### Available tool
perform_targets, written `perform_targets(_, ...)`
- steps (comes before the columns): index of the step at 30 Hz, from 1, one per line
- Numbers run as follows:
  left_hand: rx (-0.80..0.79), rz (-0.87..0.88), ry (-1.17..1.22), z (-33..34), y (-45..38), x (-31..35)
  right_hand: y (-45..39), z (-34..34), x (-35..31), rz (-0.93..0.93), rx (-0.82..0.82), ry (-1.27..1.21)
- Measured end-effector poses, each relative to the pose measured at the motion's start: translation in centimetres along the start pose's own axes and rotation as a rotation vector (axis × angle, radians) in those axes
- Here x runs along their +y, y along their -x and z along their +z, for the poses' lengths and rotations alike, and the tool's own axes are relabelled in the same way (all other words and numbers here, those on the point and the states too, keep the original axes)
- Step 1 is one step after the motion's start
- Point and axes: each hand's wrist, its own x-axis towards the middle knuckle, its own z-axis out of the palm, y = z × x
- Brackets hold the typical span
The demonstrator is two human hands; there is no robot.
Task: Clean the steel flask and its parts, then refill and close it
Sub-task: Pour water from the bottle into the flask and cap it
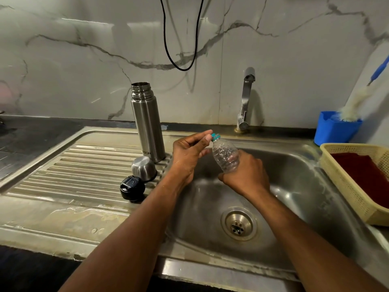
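At frame centre, right hand grips the plastic bottle; left hand pinches its cap: twist gently, bottle steady.

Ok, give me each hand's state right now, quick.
Left hand: pinching the teal cap of the clear plastic bottle.
Right hand: gripping that bottle's lower body.

A glossy white marble-look wall with grey veins fills twelve o'clock, catching soft reflected light. A thin black cable loop hangs down it. Dark stone countertop lies at nine o'clock.
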Motion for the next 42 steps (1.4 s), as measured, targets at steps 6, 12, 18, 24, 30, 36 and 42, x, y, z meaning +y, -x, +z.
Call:
perform_targets(6,0.000,-0.003,0.017,0.5,0.2,0.1,0.2,-0.5,-0.2,-0.043,0.050,0.105)
perform_targets(12,-0.032,-0.023,0.072,0.4,0.1,-0.1,0.2,-0.5,-0.2,-0.052,0.062,0.101)
perform_targets(18,-0.122,-0.017,0.048,0.3,0.3,0.2,0.0,0.4,0.0,-0.032,-0.016,-0.038)
perform_targets(24,0.025,-0.033,0.044,1.0,0.6,0.2,0.4,0.5,-0.6,-0.055,-0.003,-0.038)
perform_targets(30,-0.062,-0.080,0.014,0.7,0.8,0.4,0.6,0.0,-0.5,-0.061,0.008,-0.044)
perform_targets(36,-0.293,-0.155,0.138,-0.8,0.2,0.4,0.2,-0.8,-0.2,-0.039,-0.412,-0.515)
perform_targets(42,-0.062,-0.212,0.085,0.3,0.5,-0.4,0.6,-0.9,-0.8,-0.071,-0.091,0.003)
